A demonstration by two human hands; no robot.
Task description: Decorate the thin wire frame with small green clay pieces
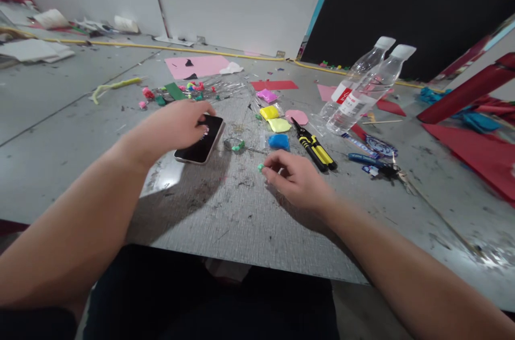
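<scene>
My left hand point(177, 123) reaches over a black-screened phone point(199, 144) lying on the table, with its fingers apart at the phone's upper part. Whether the fingertips press on the screen I cannot tell. Between thumb and forefinger, my right hand point(295, 182) pinches a small lump of green clay point(260, 167). A thin wire piece with green clay bits point(238, 146) on it lies between my two hands. Just beyond my right hand are a blue clay packet point(279, 141) and pliers point(316, 149) with yellow and black handles.
Yellow point(269, 112), pale yellow and purple clay packets lie farther back. Two clear plastic bottles point(350, 98) stand at the right, near keys point(402, 179) and red paper point(478, 152). Wires with coloured clay bits point(197, 88) and pink paper point(195, 66) lie behind my left hand.
</scene>
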